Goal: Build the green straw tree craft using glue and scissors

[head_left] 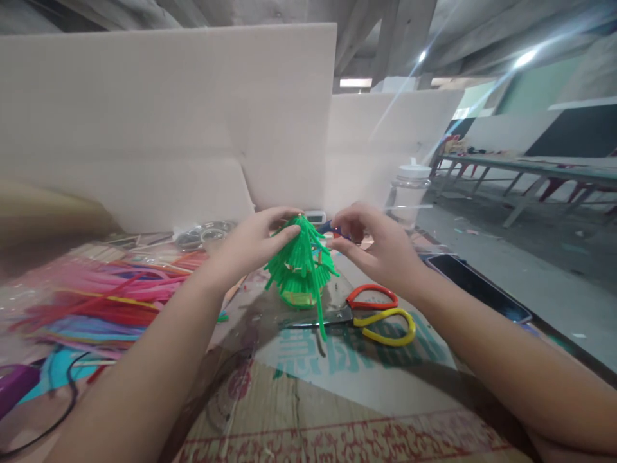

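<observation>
A small green tree made of pipe-cleaner strands [301, 267] stands on the cardboard-covered table [337, 411]. My left hand [253, 244] pinches the strands at the tree's top from the left. From the right, my right hand [376, 247] closes its fingers near the tree top around a small blue and red object that I cannot name. One long green strand hangs down from the tree toward me.
Scissors with red and yellow handles [380, 315] lie just right of the tree. A heap of coloured pipe cleaners [96, 302] covers the left of the table. A phone [477, 289] lies at right, a clear jar with a white lid [409, 190] behind. White foam boards [168, 122] wall the back.
</observation>
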Action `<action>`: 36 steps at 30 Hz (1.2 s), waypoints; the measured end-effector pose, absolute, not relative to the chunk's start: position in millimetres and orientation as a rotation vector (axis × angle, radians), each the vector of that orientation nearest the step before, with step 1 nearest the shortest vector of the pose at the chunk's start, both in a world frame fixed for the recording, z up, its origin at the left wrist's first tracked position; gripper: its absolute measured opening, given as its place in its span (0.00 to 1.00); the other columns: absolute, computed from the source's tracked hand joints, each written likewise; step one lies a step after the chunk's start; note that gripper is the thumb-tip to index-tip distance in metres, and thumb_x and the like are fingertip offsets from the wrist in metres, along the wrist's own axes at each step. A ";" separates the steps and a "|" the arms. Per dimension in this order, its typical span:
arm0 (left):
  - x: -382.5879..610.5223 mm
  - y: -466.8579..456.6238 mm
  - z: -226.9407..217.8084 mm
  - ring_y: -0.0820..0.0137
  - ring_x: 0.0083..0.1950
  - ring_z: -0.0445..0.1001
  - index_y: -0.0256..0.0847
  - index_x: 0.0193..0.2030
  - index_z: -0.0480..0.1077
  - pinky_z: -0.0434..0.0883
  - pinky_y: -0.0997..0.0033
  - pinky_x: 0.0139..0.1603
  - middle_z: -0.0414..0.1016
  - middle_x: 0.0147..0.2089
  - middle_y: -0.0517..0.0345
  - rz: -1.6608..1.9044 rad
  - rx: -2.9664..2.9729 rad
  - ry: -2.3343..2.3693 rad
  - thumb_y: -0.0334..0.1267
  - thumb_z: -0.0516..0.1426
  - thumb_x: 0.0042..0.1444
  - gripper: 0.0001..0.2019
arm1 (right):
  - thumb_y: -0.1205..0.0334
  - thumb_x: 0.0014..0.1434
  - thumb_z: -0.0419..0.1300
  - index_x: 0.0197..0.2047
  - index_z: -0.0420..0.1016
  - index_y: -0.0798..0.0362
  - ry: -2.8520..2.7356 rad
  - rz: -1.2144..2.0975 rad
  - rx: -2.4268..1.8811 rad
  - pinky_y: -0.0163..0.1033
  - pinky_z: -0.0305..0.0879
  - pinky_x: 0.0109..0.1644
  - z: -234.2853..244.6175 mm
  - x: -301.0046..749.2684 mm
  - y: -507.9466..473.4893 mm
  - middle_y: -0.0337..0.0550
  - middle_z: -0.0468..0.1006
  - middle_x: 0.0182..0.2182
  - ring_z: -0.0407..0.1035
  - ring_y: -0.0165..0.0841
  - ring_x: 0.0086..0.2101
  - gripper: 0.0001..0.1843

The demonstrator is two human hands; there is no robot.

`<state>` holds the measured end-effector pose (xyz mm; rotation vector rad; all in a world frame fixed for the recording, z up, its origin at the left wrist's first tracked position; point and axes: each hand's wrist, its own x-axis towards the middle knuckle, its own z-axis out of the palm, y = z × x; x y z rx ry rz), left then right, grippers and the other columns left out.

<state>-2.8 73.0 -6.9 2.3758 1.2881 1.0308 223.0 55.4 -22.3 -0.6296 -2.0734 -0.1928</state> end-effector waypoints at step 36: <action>-16.5 76.7 -6.2 0.63 0.53 0.74 0.41 0.55 0.70 0.70 0.60 0.56 0.75 0.54 0.52 0.989 2.339 1.075 0.45 0.55 0.62 0.17 | 0.53 0.64 0.53 0.25 0.69 0.54 -2.285 0.829 -1.219 0.33 0.51 0.23 -36.2 202.7 36.3 0.34 0.68 0.16 0.60 0.24 0.18 0.19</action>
